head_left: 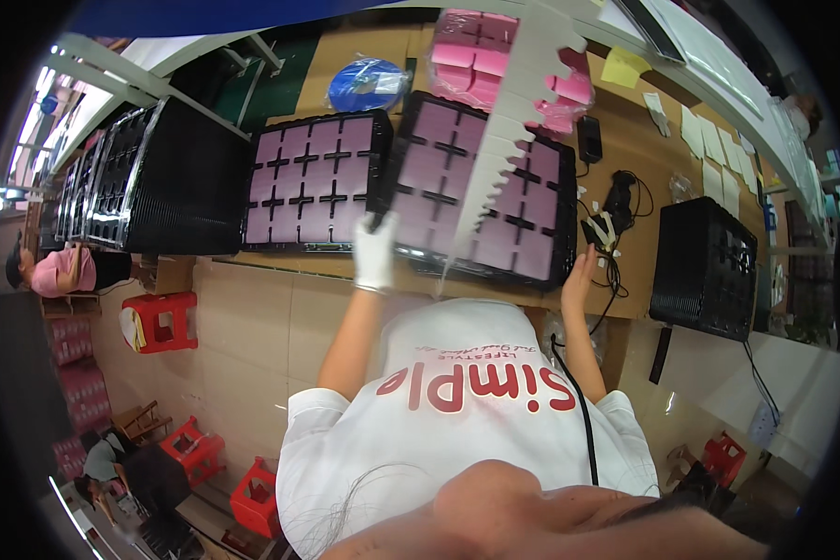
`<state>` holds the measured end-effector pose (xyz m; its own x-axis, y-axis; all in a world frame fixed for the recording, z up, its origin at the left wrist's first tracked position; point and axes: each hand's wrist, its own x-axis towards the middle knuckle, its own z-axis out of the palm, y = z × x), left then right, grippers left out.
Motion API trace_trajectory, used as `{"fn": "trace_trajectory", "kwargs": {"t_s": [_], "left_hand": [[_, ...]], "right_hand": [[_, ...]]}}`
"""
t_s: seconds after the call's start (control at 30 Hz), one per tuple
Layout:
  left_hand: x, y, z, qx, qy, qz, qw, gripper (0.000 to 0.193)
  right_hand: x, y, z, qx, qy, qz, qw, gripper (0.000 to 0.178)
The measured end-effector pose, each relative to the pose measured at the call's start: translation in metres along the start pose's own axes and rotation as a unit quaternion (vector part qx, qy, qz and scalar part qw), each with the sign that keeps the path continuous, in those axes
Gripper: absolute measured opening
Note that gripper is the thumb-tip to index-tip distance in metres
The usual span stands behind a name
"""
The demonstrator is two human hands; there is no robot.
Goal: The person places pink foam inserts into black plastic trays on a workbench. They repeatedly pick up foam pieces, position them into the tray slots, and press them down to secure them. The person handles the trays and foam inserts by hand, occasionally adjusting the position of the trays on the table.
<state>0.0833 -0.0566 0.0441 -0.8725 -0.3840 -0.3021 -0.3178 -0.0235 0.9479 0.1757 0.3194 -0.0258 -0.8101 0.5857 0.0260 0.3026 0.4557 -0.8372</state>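
A black tray [434, 175] with pink-purple panels divided by black crosses lies slightly askew in front of me. My left hand [374, 254], in a white glove, is closed at its lower left edge; the fingertips are partly hidden. My bare right hand [578, 277] is beside the tray's lower right corner, with fingers stretched out along that side. Left of this tray lies a second black tray [301, 177] with the same panels. A pale strip with a notched edge [506, 131] crosses the view in front of the tray and hides part of it.
Stacks of black trays stand at the left [182, 182] and right [705, 266]. Behind are a blue coil in clear wrap [366, 86] and wrapped pink pieces [467, 65]. Black cables [625, 201] and a black adapter [589, 140] lie right of the tray. Red stools [170, 322] stand on the floor.
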Motion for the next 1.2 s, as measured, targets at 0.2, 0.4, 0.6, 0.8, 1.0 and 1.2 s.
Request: {"fn": "trace_trajectory", "kwargs": {"t_s": [0.2, 0.4, 0.6, 0.8, 1.0, 1.2], "left_hand": [[0.108, 0.025, -0.177, -0.030, 0.095, 0.073, 0.992, 0.065], [0.172, -0.004, -0.276, 0.107, 0.212, 0.016, 0.971, 0.067], [0.122, 0.047, -0.157, 0.501, 0.179, 0.306, 0.789, 0.026], [0.032, 0.003, -0.038, 0.617, -0.048, 0.360, 0.698, 0.052], [0.017, -0.026, -0.063, 0.559, -0.067, 0.377, 0.736, 0.050], [-0.025, 0.060, -0.011, 0.430, -0.229, 0.265, 0.832, 0.061]], "right_hand": [[-0.009, -0.027, 0.004, 0.087, -0.031, -0.008, 0.996, 0.052], [-0.018, -0.027, 0.015, 0.088, -0.031, 0.006, 0.996, 0.051], [-0.022, -0.034, 0.013, 0.030, 0.011, -0.043, 0.999, 0.046], [-0.027, -0.047, 0.027, -0.021, -0.049, -0.110, 0.993, 0.044], [-0.026, -0.047, 0.012, -0.001, -0.091, -0.118, 0.989, 0.044], [-0.009, -0.064, 0.035, -0.020, -0.126, -0.192, 0.973, 0.031]]}}
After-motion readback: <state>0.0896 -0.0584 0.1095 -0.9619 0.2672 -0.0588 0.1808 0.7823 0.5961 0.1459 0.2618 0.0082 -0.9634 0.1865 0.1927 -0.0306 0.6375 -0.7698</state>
